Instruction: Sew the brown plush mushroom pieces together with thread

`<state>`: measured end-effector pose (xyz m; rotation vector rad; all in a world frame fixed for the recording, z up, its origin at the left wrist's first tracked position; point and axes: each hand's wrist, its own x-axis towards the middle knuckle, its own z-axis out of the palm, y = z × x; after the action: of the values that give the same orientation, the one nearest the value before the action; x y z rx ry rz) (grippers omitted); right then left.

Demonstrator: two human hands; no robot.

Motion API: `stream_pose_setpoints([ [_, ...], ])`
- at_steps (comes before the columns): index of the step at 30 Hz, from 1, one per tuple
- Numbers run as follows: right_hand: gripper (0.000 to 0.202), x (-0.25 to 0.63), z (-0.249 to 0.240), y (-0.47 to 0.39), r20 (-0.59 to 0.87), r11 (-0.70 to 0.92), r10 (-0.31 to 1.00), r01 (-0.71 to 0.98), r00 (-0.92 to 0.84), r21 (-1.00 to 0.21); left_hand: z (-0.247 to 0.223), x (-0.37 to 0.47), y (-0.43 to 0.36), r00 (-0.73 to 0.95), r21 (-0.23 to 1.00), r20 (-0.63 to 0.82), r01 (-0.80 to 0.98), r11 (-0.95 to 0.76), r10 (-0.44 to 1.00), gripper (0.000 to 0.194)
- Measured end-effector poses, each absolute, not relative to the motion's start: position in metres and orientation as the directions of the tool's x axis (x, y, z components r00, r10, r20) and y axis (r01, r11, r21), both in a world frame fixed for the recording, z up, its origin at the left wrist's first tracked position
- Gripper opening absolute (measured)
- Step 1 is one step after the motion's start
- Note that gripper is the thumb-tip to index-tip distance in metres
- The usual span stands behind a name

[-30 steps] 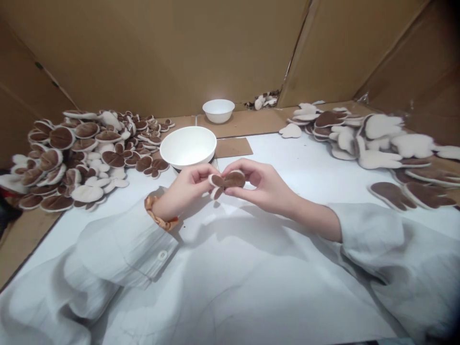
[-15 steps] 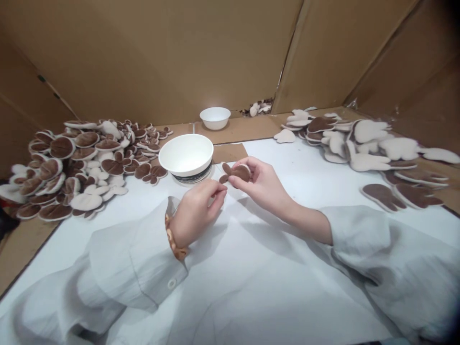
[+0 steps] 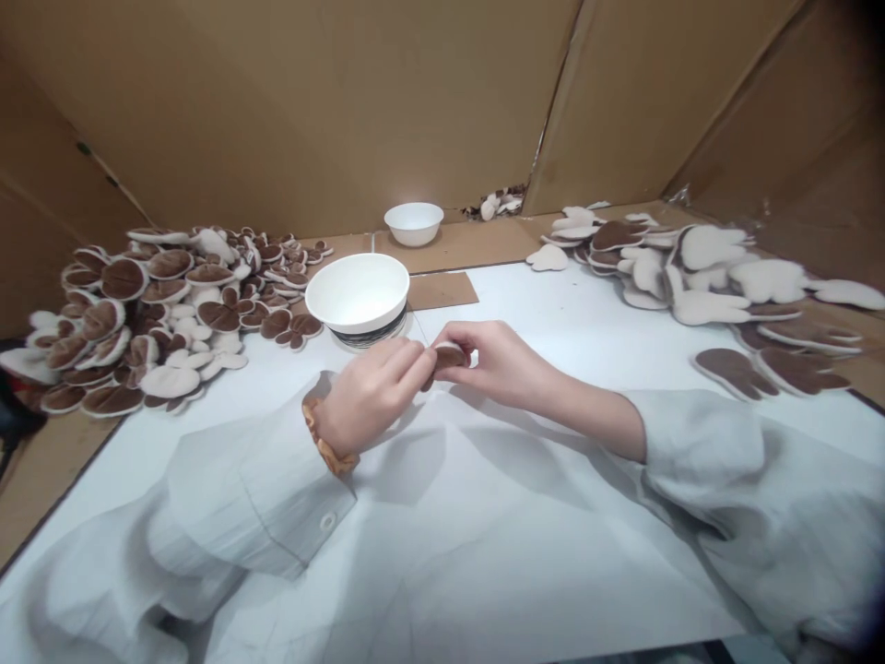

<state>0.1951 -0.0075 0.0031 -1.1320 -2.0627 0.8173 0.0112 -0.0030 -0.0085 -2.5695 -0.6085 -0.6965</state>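
Observation:
A small brown fabric piece with a pale edge (image 3: 450, 355) is pinched between both hands above the white work surface (image 3: 442, 572). My right hand (image 3: 494, 362) grips its right side between thumb and fingers. On its left, my left hand (image 3: 380, 387) has its fingers closed on the piece and hides much of it. Just beyond my left hand stands a large white bowl (image 3: 359, 293), above dark, banded layers.
A heap of brown and cream padded pieces (image 3: 170, 304) lies at the left. Flat cream and brown pieces (image 3: 712, 277) are piled at the right. Behind are a smaller white bowl (image 3: 414, 224), a cardboard strip (image 3: 442, 290) and cardboard walls (image 3: 311, 101).
My left hand has moved up and right, closing onto the brown piece. My right hand has lowered slightly with the piece, which is now turned and more hidden.

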Motion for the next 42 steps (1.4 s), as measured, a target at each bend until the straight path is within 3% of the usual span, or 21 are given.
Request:
stream_pose_setpoints([
  [2,0.003,0.197,0.006,-0.008,0.221,0.433,0.867,0.458,-0.446,-0.777,-0.008,0.009,0.0,0.753,-0.128,0.56,0.49,-0.862,0.345,0.018],
  [4,0.004,0.199,0.008,-0.008,0.206,0.43,0.858,0.439,-0.47,-0.789,-0.007,0.007,0.003,0.741,-0.09,0.587,0.458,-0.884,0.325,0.019],
  [15,0.013,0.201,0.009,-0.01,0.152,0.401,0.801,0.33,-0.579,-0.855,0.004,-0.006,0.017,0.81,-0.315,0.584,0.175,-0.933,-0.045,0.026],
  [18,0.014,0.2,0.007,-0.01,0.154,0.396,0.786,0.295,-0.599,-0.87,0.005,-0.009,0.017,0.829,-0.286,0.557,0.135,-0.949,-0.05,0.03],
  [26,0.018,0.202,0.004,-0.009,0.206,0.378,0.781,0.183,-0.589,-0.908,-0.006,-0.001,0.016,0.616,0.171,0.721,0.285,-0.943,0.317,0.018],
  [32,0.021,0.198,0.004,-0.011,0.315,0.399,0.84,0.108,-0.442,-0.911,-0.001,0.007,0.007,0.492,0.545,0.538,0.416,-0.728,0.684,0.011],
  [37,0.021,0.194,-0.001,-0.009,0.339,0.364,0.894,0.035,-0.293,-0.931,-0.002,0.018,0.0,0.396,0.822,0.347,0.307,-0.479,0.85,0.014],
  [40,0.021,0.193,-0.003,-0.008,0.307,0.325,0.934,0.08,-0.182,-0.942,-0.003,0.022,-0.004,0.393,0.884,0.227,0.302,-0.358,0.891,0.017],
  [42,0.021,0.194,-0.003,-0.007,0.281,0.296,0.951,0.123,-0.128,-0.947,-0.004,0.023,-0.008,0.37,0.86,0.23,0.356,-0.366,0.9,0.016],
])
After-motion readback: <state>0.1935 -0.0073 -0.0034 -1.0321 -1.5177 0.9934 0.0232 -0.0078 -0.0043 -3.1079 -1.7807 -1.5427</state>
